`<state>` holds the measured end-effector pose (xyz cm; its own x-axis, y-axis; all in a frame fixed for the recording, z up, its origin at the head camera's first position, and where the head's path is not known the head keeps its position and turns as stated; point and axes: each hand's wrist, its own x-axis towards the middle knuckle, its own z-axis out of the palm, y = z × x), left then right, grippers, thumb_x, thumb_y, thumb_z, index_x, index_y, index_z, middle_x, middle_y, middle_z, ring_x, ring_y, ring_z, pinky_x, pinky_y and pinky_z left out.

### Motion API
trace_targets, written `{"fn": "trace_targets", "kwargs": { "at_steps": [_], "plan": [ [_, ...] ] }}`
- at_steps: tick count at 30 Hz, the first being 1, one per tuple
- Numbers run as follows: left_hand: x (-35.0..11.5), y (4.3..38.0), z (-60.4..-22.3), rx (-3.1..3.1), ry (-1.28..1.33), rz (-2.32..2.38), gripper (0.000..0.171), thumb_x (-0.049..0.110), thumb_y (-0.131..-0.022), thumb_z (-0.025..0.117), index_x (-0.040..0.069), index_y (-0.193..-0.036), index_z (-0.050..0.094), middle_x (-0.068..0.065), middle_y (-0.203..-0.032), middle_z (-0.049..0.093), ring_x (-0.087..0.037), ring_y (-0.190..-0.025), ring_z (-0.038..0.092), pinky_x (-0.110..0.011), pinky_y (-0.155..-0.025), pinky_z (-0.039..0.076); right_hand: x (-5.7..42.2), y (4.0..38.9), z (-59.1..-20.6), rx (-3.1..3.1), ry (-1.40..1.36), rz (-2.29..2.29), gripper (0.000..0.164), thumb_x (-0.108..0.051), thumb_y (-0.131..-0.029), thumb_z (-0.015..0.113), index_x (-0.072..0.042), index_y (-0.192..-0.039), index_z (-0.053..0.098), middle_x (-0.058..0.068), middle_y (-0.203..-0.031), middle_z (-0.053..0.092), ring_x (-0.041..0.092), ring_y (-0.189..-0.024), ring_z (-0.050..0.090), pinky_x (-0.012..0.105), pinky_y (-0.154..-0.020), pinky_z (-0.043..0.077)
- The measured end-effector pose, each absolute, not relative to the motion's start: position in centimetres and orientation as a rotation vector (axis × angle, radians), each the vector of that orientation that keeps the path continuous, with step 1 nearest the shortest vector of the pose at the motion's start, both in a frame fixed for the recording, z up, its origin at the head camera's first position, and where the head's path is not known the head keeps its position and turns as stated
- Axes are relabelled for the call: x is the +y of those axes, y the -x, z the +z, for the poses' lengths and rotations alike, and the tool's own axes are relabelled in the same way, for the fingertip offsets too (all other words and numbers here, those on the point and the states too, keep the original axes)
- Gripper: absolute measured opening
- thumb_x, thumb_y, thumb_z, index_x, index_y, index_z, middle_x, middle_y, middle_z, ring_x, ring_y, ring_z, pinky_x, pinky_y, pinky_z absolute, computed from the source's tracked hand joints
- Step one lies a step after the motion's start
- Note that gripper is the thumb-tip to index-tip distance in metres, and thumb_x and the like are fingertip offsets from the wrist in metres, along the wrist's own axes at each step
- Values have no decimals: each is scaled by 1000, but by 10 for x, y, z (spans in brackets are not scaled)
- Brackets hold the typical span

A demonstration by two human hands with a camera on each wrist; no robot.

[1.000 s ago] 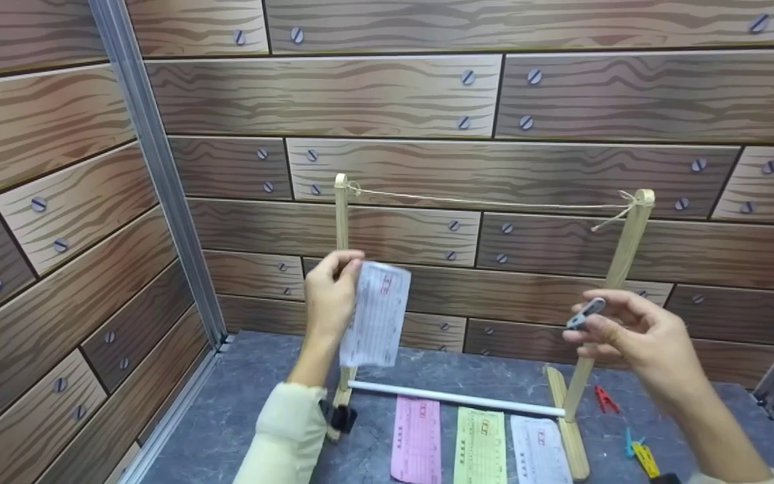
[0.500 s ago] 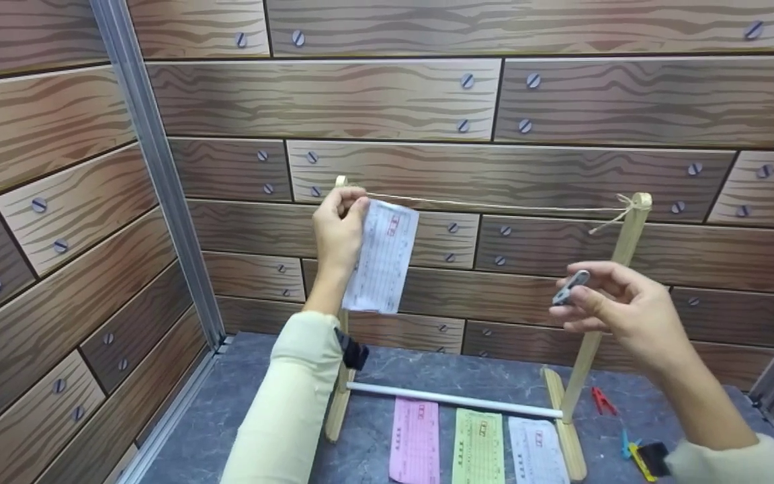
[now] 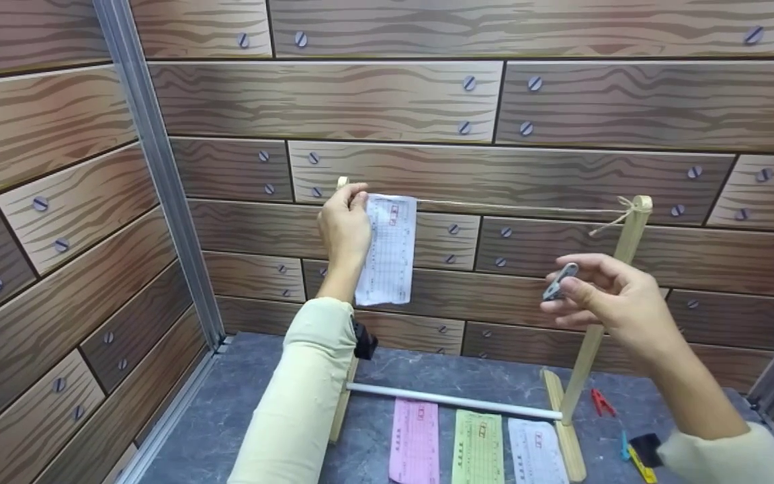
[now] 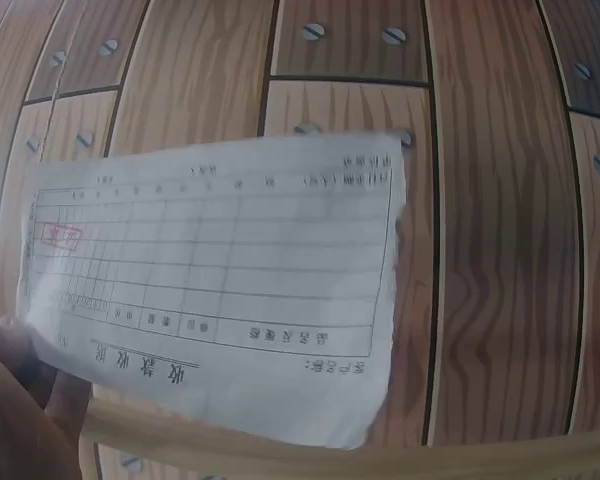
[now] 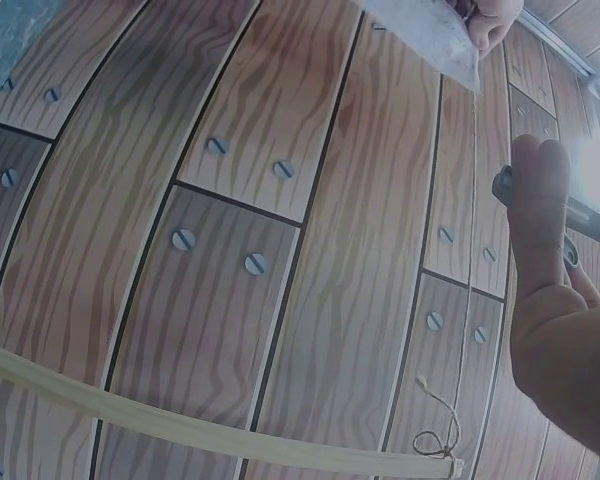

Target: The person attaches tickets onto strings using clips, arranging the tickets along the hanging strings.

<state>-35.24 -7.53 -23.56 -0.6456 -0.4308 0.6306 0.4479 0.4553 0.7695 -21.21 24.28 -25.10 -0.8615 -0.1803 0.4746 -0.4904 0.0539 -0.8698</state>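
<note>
My left hand (image 3: 347, 225) pinches a white receipt slip (image 3: 390, 259) by its upper left corner. The slip hangs upright, its top edge level with the string (image 3: 514, 208) near the left post. In the left wrist view the printed grid and red stamp of the receipt slip (image 4: 210, 280) show clearly. My right hand (image 3: 622, 296) holds a grey clothespin (image 3: 560, 282) between thumb and fingers, in front of the right post (image 3: 631, 235) and below the string. Fingers partly cover the clothespin (image 5: 503, 186) in the right wrist view.
A white rod (image 3: 454, 399) joins the stand's feet. Pink (image 3: 415, 440), green (image 3: 478, 447) and white (image 3: 538, 450) slips lie on the dark table (image 3: 259, 376). Right of the stand lie red (image 3: 603, 402), blue (image 3: 625, 445) and yellow (image 3: 642, 467) clothespins. A plank-patterned wall stands behind.
My left hand has raised the receipt slip from below the string up to its level, and the slip now hangs straighter. My right hand with the clothespin has moved up and slightly left.
</note>
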Motion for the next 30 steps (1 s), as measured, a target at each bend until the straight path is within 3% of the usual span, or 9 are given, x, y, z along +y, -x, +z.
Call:
{"fn": "trace_targets", "kwargs": {
  "at_steps": [6, 13, 19, 26, 30],
  "plan": [
    [-82, 352, -230, -1967, 34, -1148, 15, 12, -92, 59, 12, -101, 71, -5, -100, 70, -29, -91, 64, -42, -73, 46, 241, 213, -247, -2105, -683, 1879, 29, -3, -93, 57, 7, -119, 53, 20, -105, 63, 38, -80, 66, 48, -64, 52],
    [-85, 350, -225, -2109, 15, -970, 9, 17, -92, 59, 14, -95, 67, -7, -91, 70, -34, -85, 64, -46, -71, 45, 234, 217, -247, -2138, -672, 1866, 29, -7, -94, 57, 5, -120, 53, 18, -105, 64, 37, -79, 66, 48, -65, 52],
    [-91, 351, -226, -2119, 91, -953, 11, 22, -94, 56, 16, -93, 64, -4, -91, 70, -31, -82, 63, -45, -67, 45, 228, 219, -248, -2164, -681, 1821, 29, -8, -94, 57, 5, -120, 53, 18, -105, 64, 36, -79, 67, 46, -65, 53],
    [-101, 360, -231, -1984, 340, -1134, 15, 12, -91, 61, 11, -101, 72, -1, -103, 70, -19, -96, 63, -33, -82, 45, 223, 222, -248, -2169, -666, 1830, 29, -8, -94, 58, 5, -119, 54, 17, -104, 65, 41, -78, 65, 46, -65, 52],
    [-105, 359, -229, -1919, 376, -1218, 17, 9, -91, 61, 8, -105, 70, -4, -97, 70, -16, -88, 63, -31, -78, 46, 219, 223, -248, -2157, -655, 1855, 29, -6, -93, 58, 5, -119, 54, 17, -103, 65, 41, -78, 65, 46, -64, 52]
  ]
}}
